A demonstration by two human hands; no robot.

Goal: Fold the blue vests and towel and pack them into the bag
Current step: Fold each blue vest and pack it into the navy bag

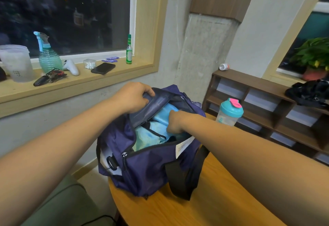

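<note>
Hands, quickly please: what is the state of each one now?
Left hand: grips the bag's flap.
Right hand: curled on the blue cloth inside; grip cannot be told.

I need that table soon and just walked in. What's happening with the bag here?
A person is packing the purple bag, which sits on the round wooden table. Their left hand grips the bag's top flap and holds it open. The right hand is down in the opening, fingers curled into the blue cloth that already lies inside. The zip is not yet closed. A shaker bottle stands on the table beyond the bag.
</note>
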